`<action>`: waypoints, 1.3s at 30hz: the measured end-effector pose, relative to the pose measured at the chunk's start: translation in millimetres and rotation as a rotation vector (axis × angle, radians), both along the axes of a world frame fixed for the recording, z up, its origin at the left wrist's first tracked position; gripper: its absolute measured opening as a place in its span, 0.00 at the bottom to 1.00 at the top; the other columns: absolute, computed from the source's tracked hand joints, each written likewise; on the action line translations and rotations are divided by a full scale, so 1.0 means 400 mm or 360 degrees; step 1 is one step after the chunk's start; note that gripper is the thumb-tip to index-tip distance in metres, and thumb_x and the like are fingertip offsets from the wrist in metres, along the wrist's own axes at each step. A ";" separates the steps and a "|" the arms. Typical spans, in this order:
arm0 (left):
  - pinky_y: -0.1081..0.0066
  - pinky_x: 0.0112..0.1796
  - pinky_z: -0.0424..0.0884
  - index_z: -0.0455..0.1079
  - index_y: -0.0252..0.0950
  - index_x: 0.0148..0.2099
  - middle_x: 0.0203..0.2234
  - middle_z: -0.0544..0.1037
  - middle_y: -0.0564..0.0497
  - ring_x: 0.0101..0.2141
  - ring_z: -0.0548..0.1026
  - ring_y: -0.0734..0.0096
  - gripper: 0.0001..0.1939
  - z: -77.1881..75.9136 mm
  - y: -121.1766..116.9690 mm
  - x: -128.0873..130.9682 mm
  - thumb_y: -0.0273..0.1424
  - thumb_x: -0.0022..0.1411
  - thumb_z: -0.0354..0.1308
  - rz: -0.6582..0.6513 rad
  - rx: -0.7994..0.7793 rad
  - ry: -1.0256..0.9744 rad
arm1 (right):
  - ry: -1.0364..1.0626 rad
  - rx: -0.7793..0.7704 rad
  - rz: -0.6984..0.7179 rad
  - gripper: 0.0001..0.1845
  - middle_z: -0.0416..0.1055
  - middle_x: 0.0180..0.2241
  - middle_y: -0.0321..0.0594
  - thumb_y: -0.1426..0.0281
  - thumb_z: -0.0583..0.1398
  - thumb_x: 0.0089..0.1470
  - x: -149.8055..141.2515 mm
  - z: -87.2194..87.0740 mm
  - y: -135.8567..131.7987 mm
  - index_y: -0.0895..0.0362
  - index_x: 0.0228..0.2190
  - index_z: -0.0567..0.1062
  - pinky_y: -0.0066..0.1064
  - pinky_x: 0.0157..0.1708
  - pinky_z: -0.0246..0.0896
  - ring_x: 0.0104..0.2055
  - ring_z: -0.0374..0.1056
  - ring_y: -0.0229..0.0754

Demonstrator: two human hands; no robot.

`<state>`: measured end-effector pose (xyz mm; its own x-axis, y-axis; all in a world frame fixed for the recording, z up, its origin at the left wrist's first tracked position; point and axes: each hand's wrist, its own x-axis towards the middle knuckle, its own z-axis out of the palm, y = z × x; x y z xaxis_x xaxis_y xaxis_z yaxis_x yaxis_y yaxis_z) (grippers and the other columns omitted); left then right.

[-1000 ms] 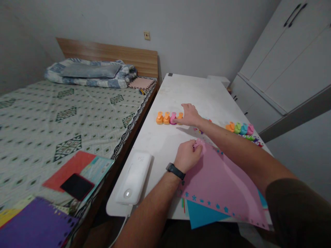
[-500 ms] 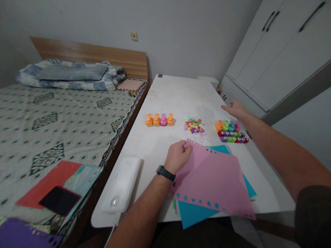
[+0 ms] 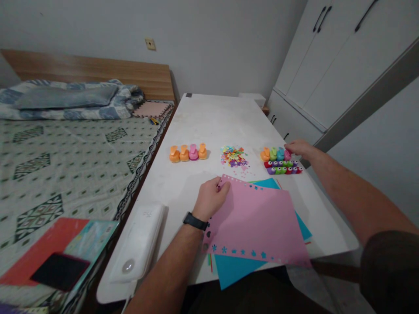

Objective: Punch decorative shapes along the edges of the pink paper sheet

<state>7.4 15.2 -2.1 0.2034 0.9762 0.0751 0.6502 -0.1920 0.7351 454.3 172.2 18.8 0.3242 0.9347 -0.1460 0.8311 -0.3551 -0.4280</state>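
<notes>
My left hand (image 3: 212,197), wearing a dark watch on its wrist, pinches the upper left corner of a pink paper sheet (image 3: 255,222). Small shapes are punched out along the sheet's edges. Beneath it blue paper (image 3: 237,268) sticks out. My right hand (image 3: 299,149) reaches to the right end of a row of craft punches, its fingers closed at the top of the pink craft punch (image 3: 287,155). Beside that one stand a teal punch (image 3: 280,154), a green punch (image 3: 273,153) and an orange punch (image 3: 265,155). Smaller punches with eyes (image 3: 283,167) lie in two rows in front.
Colourful paper cutouts (image 3: 235,157) lie heaped mid-table. To their left is another row of orange and pink punches (image 3: 188,153). A white device with a cable (image 3: 139,242) lies on the table's left side. A bed (image 3: 75,174) with a phone (image 3: 60,271) on it adjoins the table.
My right hand has come down from above the table's right edge to the pink punch, its fingers closing there. My left hand keeps its hold on the sheet. The view has shifted rightward.
</notes>
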 end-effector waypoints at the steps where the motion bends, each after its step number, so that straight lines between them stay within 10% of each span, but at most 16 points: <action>1: 0.71 0.28 0.50 0.68 0.37 0.30 0.20 0.69 0.55 0.25 0.65 0.72 0.18 -0.002 0.000 0.000 0.43 0.67 0.51 0.0001 0.0000 -0.0001 | 0.0047 0.0001 -0.0030 0.14 0.78 0.31 0.49 0.60 0.65 0.53 0.002 -0.005 -0.004 0.60 0.30 0.81 0.35 0.36 0.67 0.37 0.73 0.50; 11: 0.72 0.28 0.51 0.67 0.37 0.29 0.20 0.68 0.56 0.25 0.65 0.72 0.19 0.005 0.002 -0.002 0.44 0.66 0.52 0.0003 -0.0034 -0.0023 | 0.0610 0.0272 -0.0304 0.09 0.72 0.23 0.38 0.67 0.64 0.58 0.016 -0.040 -0.037 0.58 0.28 0.74 0.29 0.28 0.66 0.24 0.66 0.37; 21: 0.72 0.27 0.52 0.65 0.37 0.28 0.20 0.65 0.57 0.24 0.63 0.72 0.20 0.011 0.005 -0.011 0.45 0.66 0.52 0.0002 0.0025 -0.0125 | 0.1291 0.1061 -0.0072 0.16 0.74 0.31 0.35 0.56 0.67 0.55 -0.060 0.056 -0.185 0.52 0.34 0.69 0.35 0.39 0.74 0.34 0.73 0.39; 28: 0.73 0.27 0.55 0.68 0.36 0.31 0.22 0.68 0.56 0.26 0.65 0.72 0.19 0.008 0.011 -0.027 0.45 0.67 0.52 -0.0009 0.0030 -0.0228 | 0.1609 0.0613 0.0322 0.24 0.77 0.37 0.37 0.60 0.73 0.47 -0.252 0.021 -0.350 0.52 0.45 0.77 0.33 0.39 0.72 0.35 0.73 0.38; 39: 0.74 0.26 0.55 0.69 0.36 0.32 0.21 0.66 0.56 0.24 0.63 0.73 0.19 0.013 0.010 -0.028 0.47 0.65 0.54 0.0025 -0.0021 -0.0276 | 0.1574 0.0338 0.0410 0.28 0.78 0.45 0.43 0.59 0.73 0.47 -0.267 -0.034 -0.372 0.54 0.49 0.79 0.44 0.52 0.68 0.42 0.73 0.44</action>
